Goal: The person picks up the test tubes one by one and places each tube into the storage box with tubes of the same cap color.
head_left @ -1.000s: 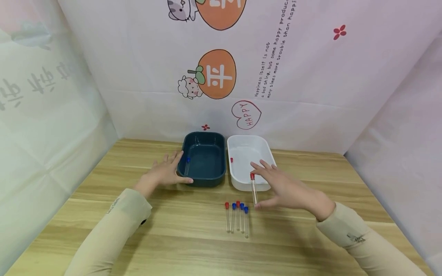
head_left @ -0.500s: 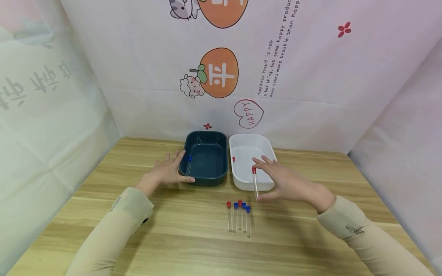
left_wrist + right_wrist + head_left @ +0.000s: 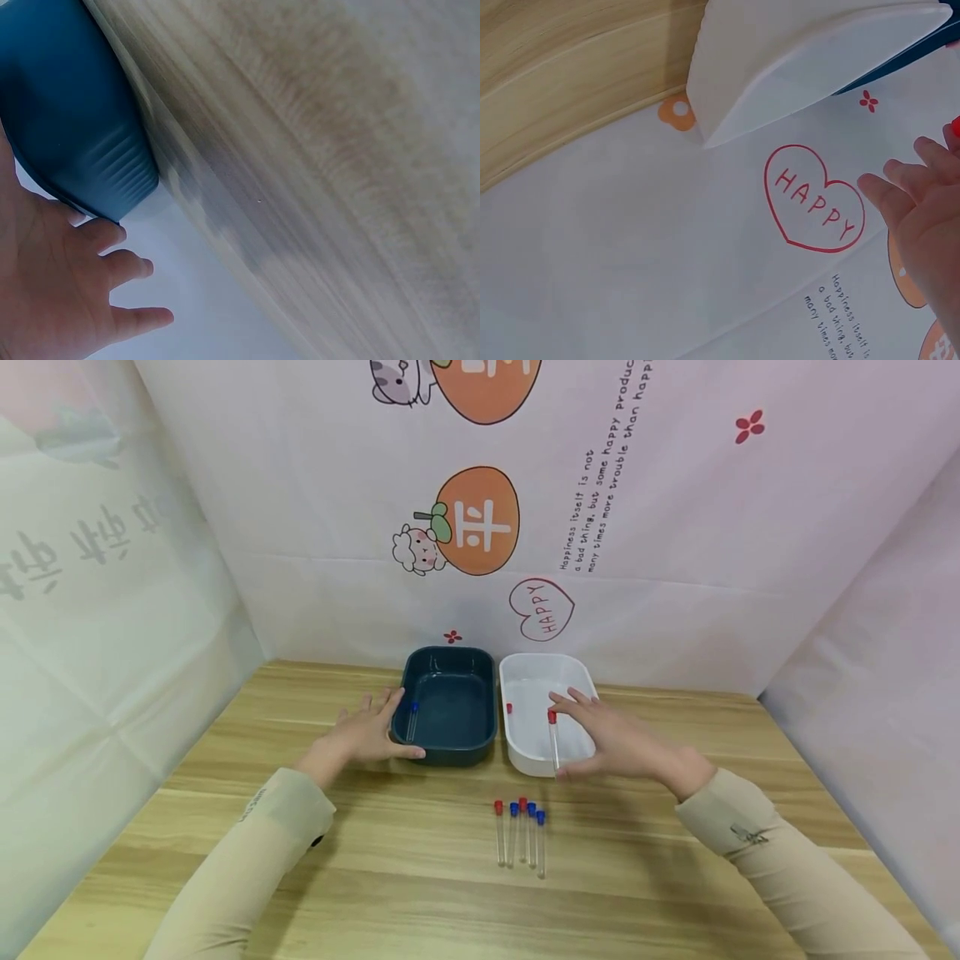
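My right hand (image 3: pixel 618 742) pinches a test tube (image 3: pixel 555 739) with a red cap between fingers and thumb, over the white bin (image 3: pixel 532 764). The tube stands nearly upright, cap up. In the right wrist view the tube is mostly out of frame; only a bit of red cap (image 3: pixel 955 126) shows. My left hand (image 3: pixel 363 735) rests against the left side of the dark blue bin (image 3: pixel 457 756), thumb at its front and fingers spread along the rim. A blue-capped tube (image 3: pixel 413 718) lies in the dark bin. A red cap (image 3: pixel 509 708) shows inside the white bin.
Several test tubes (image 3: pixel 522 835) with red or blue caps lie side by side on the wooden table (image 3: pixel 360 877), in front of the bins. A printed cloth (image 3: pixel 315 527) hangs right behind the bins, with more cloth at both sides.
My right hand has moved up and forward with the red-capped test tube, from the white bin's front edge to over the bin. My left hand stays at the dark bin.
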